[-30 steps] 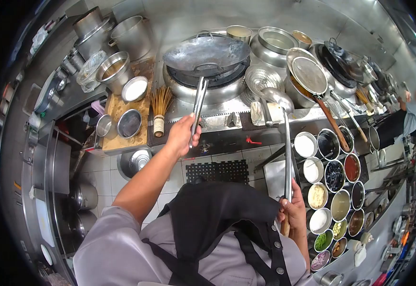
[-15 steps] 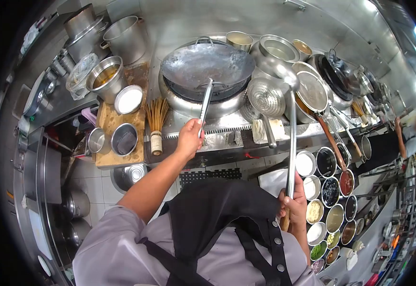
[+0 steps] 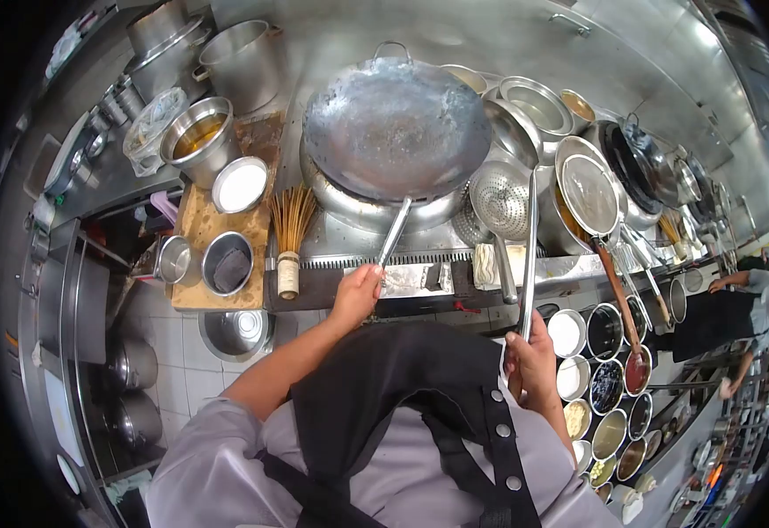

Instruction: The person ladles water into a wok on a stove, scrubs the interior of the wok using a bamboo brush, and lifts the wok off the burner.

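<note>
A large steel wok (image 3: 397, 128) is tipped up over the round burner (image 3: 358, 207), its grey metal face turned towards me. My left hand (image 3: 356, 297) is closed round the end of a metal handle (image 3: 395, 233) that reaches the wok's near rim. On the right, my right hand (image 3: 532, 359) grips a ladle (image 3: 529, 255) by its long shaft, which points up and away; its bowl is hard to make out. Beside the shaft lies a perforated strainer (image 3: 500, 201).
At left, a wooden board (image 3: 186, 286) carries metal pots and a white-filled bowl (image 3: 240, 185). A bamboo brush (image 3: 288, 242) stands beside it. Several seasoning tins (image 3: 609, 387) sit at right, near a mesh strainer (image 3: 588, 195). Another person (image 3: 719, 317) stands far right.
The wok has been lifted and tilted more towards me, showing larger. My left hand has dropped slightly, and the ladle in my right hand has shifted a little left and is more upright.
</note>
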{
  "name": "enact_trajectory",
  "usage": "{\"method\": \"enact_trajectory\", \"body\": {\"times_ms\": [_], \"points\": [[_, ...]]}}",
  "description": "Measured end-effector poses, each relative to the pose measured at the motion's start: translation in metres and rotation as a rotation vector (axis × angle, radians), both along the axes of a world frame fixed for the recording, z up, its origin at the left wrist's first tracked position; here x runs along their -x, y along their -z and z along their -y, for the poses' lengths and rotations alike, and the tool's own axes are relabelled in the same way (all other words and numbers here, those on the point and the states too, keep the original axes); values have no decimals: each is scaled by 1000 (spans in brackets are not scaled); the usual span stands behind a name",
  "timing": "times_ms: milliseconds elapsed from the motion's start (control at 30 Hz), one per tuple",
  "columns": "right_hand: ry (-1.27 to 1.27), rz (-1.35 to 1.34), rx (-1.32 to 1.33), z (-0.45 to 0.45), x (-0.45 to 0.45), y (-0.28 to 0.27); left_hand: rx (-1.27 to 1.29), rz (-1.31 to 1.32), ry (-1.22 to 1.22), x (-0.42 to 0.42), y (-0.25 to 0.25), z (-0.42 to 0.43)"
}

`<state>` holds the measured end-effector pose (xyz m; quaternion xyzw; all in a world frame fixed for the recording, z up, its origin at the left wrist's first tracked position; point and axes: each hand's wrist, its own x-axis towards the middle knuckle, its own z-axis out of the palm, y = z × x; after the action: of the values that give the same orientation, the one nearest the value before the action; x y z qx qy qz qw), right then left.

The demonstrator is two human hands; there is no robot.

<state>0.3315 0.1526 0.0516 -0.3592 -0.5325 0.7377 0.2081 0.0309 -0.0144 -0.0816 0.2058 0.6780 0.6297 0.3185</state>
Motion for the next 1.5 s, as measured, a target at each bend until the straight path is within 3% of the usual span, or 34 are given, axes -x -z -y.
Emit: {"method": "enact_trajectory", "body": {"times_ms": [100, 300, 467, 900, 1067, 1167, 1333, 1500], "points": [[-63, -34, 17, -31, 13, -5, -36, 156, -78, 5, -36, -23], [-141, -52, -48, -93, 19, -2, -71, 255, -148, 1, -40, -38], [-127, -75, -3, -118, 18, -7, 30, 396, -149, -19, -73, -22], [-195, -2, -5, -155, 37, 30, 4, 395, -237, -22, -81, -46], [-189, 54, -30, -152, 51, 36, 91, 100, -295, 0, -52, -53], [-220, 155, -132, -155, 61, 36, 128, 167, -271, 9, -34, -52], [-201, 105, -135, -152, 64, 28, 170, 323, -358, 11, -53, -61], [-129, 53, -99, -141, 41, 18, 77, 249, -259, 7, -52, -43]]}}
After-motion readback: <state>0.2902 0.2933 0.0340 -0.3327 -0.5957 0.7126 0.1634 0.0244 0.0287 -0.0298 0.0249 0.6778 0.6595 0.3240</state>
